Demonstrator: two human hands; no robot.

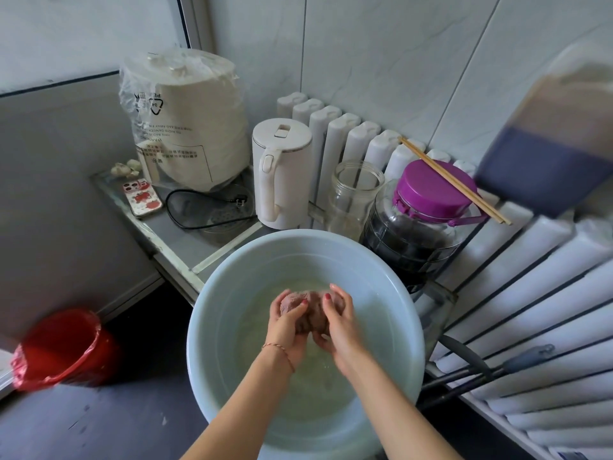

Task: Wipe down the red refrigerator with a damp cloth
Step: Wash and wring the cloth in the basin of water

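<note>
A pinkish-brown cloth (306, 307) is bunched into a wet ball over a large pale blue basin (229, 287) that holds shallow water. My left hand (287, 327) grips the cloth from the left. Wrapped around its right side is my right hand (338, 323). Both hands press it together above the water. The red refrigerator is not in view.
Behind the basin on a small glass-topped table (172, 250) stand a white kettle (282, 171), a plastic-wrapped white cooker (189, 117), a phone (142, 197), an empty glass jar (355, 194) and a dark jar with a purple lid (428, 190). A white radiator (530, 277) runs along the right; a red bin (63, 346) sits on the floor at left.
</note>
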